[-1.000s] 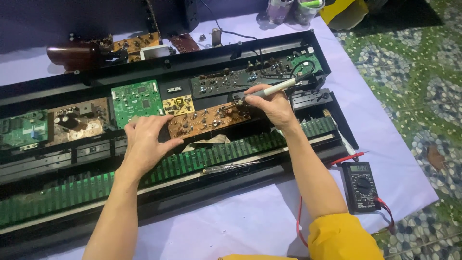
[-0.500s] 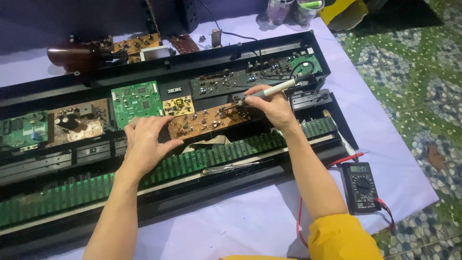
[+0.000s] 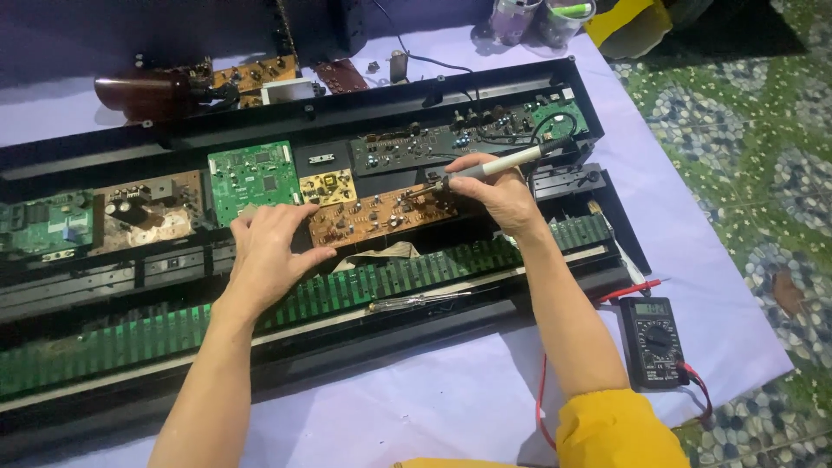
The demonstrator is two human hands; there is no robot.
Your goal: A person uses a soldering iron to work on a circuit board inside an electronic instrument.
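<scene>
Right hand: the right hand (image 3: 501, 192) is closed around the pale handle of a soldering iron (image 3: 494, 166), held like a pen, its dark tip down at the right end of the brown circuit board (image 3: 381, 215).
Left hand: the left hand (image 3: 269, 251) lies palm down, fingers spread and gripping nothing, fingertips on the left edge of that brown board.
Brown board: it sits tilted in the middle of the open black keyboard case (image 3: 433, 100), just near of a small yellow board (image 3: 328, 185).
Left of centre: a green circuit board (image 3: 253, 176) lies flat in the case, just far of the left hand.
Near side: a long row of green contact strips (image 3: 390, 277) runs left to right, with a clear-handled screwdriver (image 3: 420, 301) lying along it.
Far right: a black multimeter (image 3: 654, 340) rests on the white cloth (image 3: 433, 399), red leads trailing beside it.
</scene>
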